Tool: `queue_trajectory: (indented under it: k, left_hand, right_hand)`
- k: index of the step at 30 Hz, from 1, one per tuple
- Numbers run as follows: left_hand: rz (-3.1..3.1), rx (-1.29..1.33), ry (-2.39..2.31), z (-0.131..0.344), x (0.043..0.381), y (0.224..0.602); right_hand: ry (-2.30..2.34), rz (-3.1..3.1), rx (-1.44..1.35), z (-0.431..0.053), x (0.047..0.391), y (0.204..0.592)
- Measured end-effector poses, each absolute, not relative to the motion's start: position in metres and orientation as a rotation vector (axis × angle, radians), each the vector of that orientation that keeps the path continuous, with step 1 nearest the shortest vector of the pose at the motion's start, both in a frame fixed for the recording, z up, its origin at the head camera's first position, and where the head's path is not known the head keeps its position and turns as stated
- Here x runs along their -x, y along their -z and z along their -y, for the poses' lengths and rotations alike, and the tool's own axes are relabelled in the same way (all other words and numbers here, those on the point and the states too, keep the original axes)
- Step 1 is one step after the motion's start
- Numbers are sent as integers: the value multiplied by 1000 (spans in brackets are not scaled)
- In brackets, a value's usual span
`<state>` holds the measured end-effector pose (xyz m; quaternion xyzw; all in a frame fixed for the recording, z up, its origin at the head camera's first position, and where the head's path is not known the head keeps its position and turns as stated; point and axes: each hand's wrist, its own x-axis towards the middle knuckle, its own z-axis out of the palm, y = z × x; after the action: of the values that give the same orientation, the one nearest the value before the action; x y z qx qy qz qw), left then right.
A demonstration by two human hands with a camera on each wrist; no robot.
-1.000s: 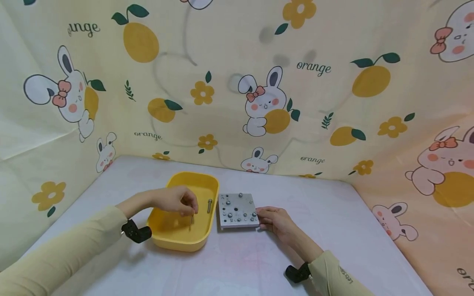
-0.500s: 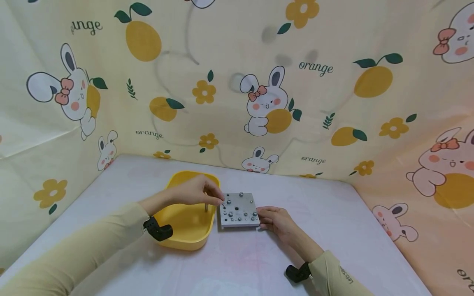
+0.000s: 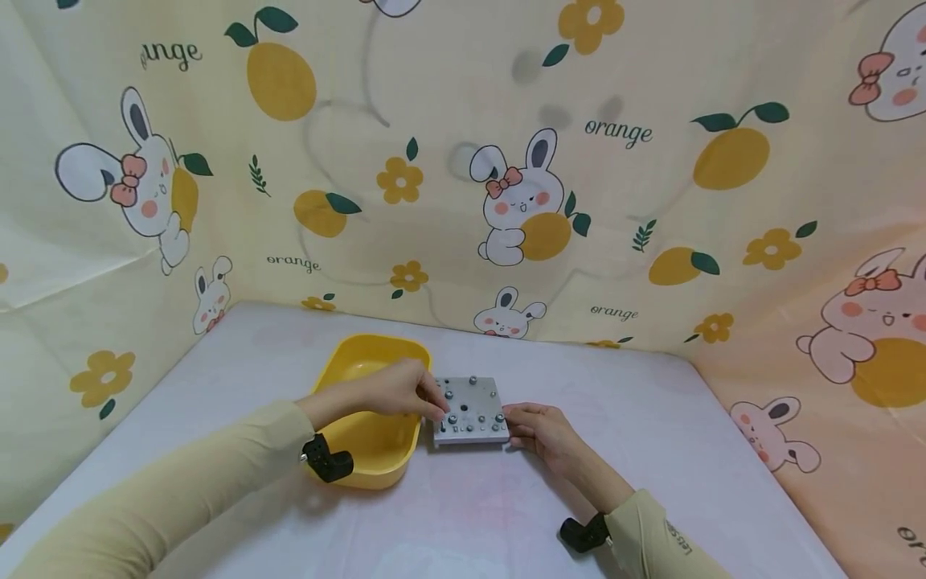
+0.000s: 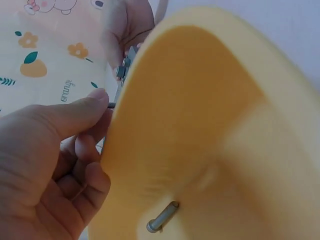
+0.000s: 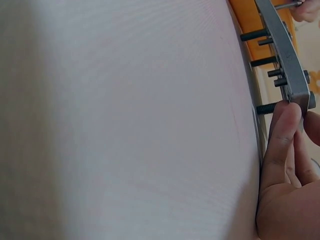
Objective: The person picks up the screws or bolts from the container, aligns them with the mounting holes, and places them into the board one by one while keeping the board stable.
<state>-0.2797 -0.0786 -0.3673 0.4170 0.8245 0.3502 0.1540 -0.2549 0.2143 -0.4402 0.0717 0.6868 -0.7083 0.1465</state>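
Observation:
My left hand point(image 3: 401, 390) reaches over the tray's right side and pinches a thin screw point(image 4: 111, 105) between thumb and finger. The screw's upper end is hidden in the fingertips; in the right wrist view its shaft meets the far end of the metal plate point(image 3: 473, 398). Several bolts and screws stand in the plate's holes, their shanks showing below it in the right wrist view. My right hand point(image 3: 542, 434) grips the plate's right edge between thumb and fingers. One loose bolt point(image 4: 163, 217) lies inside the yellow tray point(image 4: 200, 75).
The yellow tray stands close along the plate's left side, with its rim under my left wrist. A white-covered table point(image 3: 579, 386) carries both. Behind and at the sides hangs a patterned cloth point(image 3: 434, 241) with rabbits and oranges.
My left hand has moved right with the screw, out of the tray, over its rim and down to the plate's left near corner. The right hand stays on the plate.

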Motion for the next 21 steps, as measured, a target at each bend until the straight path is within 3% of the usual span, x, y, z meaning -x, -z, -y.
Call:
queue_trajectory:
  k: [21]
  left_hand:
    - [-2528, -1243, -791, 62, 273, 369]
  right_hand:
    - [2020, -1984, -177, -215, 254, 438]
